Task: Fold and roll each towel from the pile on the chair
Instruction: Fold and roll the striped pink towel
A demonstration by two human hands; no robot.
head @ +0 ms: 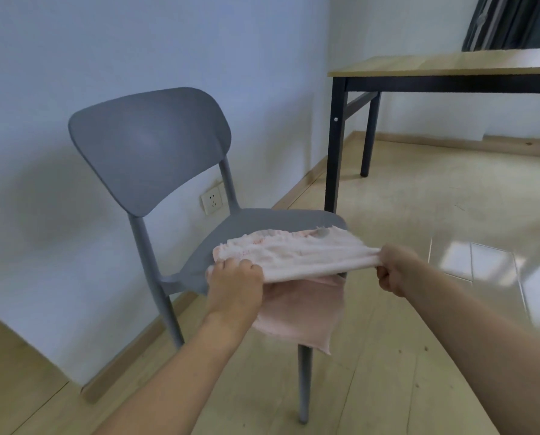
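Note:
A pale pink towel [294, 255] is stretched over the front of a grey plastic chair [149, 146], just above its seat. My left hand [235, 277] grips the towel's near left edge. My right hand [394, 268] pinches its bunched right end, pulling it taut. A lower layer of the pink towel hangs down below the seat's front edge between my hands. A small hole in the towel shows near its far right corner. No other towels show on the chair.
A white wall with a power socket [211, 200] stands behind the chair. A wooden table [451, 65] with black legs stands at the right. Light wood floor [419, 189] stretches in front and to the right. A dark curtain [510, 22] hangs at the top right.

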